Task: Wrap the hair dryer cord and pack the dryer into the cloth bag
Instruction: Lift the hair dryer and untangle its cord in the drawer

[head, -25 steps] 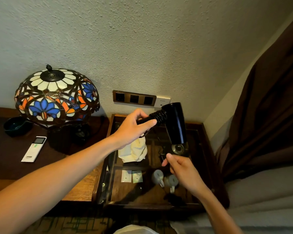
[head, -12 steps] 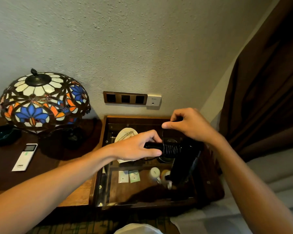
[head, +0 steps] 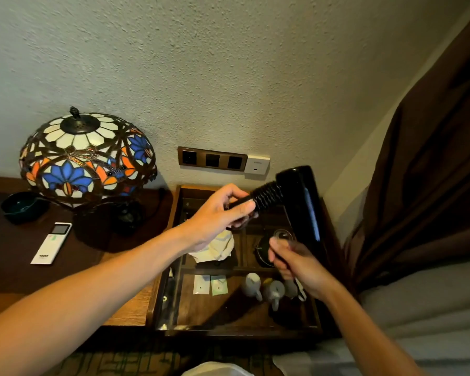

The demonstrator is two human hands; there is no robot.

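while left hand grips hair dryer handle, right hand pinches cord below barrel.

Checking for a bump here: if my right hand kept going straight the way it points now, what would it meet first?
Probably the hair dryer: the right hand points up and away, just under the barrel's lower end. Depth is hard to judge.

The lamp stands at the left of the frame on the tabletop; a remote lies below it; the hair dryer hangs right of centre above the compartmented case; the curtain fills the right edge.
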